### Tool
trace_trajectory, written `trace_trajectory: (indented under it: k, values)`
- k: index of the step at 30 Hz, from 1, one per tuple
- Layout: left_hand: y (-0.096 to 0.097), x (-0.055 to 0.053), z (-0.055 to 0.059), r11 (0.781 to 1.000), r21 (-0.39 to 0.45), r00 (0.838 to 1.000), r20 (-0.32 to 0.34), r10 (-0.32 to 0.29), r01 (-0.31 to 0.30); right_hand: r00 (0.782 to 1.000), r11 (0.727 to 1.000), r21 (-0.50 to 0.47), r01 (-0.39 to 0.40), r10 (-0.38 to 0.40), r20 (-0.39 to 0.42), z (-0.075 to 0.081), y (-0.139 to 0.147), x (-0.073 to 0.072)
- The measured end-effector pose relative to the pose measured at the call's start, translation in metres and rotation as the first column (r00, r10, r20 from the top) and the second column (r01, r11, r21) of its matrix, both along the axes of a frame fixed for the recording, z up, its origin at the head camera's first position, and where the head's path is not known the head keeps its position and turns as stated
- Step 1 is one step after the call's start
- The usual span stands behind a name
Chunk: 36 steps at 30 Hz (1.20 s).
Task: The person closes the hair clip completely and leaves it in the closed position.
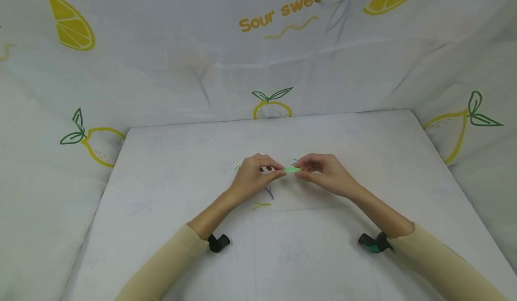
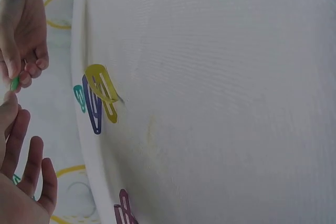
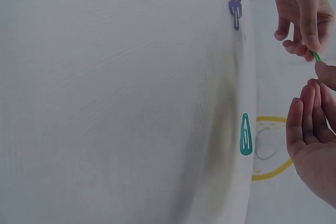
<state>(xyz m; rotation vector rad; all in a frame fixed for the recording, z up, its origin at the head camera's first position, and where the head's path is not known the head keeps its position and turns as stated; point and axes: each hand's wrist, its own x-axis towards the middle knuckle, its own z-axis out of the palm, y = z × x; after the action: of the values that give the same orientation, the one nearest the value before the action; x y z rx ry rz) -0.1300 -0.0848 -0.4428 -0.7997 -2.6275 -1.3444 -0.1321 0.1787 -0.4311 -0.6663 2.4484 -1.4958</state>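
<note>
Between my two hands, a small green hair clip (image 1: 291, 169) is held above the table, seen nearly edge-on. My left hand (image 1: 252, 175) pinches its left end between thumb and fingertips. At the other end, my right hand (image 1: 327, 171) pinches it with thumb and index finger, its other fingers loosely curled. Below the left hand lie a yellow snap hair clip (image 2: 93, 72) and a purple one (image 2: 90, 103), overlapping in the left wrist view. A teal clip (image 3: 245, 142) rests on the table just beyond the right fingers, partly covered in the head view.
A plum-coloured clip (image 2: 124, 208) lies on the white-covered table (image 1: 161, 166). Some pale, thin item (image 1: 237, 166) shows beside the left knuckles. Dark wrist devices (image 1: 218, 243) hang at both cuffs. Lemon-printed white cloth (image 1: 161, 45) stands behind and at the sides.
</note>
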Motion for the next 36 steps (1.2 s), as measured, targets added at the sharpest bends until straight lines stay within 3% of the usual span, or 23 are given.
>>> trace_trajectory:
  k: [9, 18, 29, 36]
  values:
    - [-0.012, -0.004, -0.003, 0.996, -0.081, 0.999, 0.02, 0.05, -0.048, 0.999, 1.0, 0.027, 0.002, -0.003, 0.032, -0.006, -0.018, -0.009]
    - [-0.027, -0.005, -0.01, 0.977, -0.178, 0.99, 0.059, 0.126, -0.114, 0.999, 0.995, 0.093, -0.021, 0.018, 0.028, -0.01, -0.038, -0.019]
    - [-0.037, -0.009, -0.016, 0.947, -0.3, 0.993, 0.005, 0.119, -0.112, 0.998, 0.977, 0.206, -0.062, 0.058, 0.028, -0.013, -0.056, -0.026]
    - [-0.04, -0.011, -0.016, 0.928, -0.356, 0.993, 0.006, 0.121, -0.111, 0.995, 0.965, 0.245, -0.099, 0.092, 0.041, -0.012, -0.063, -0.028]
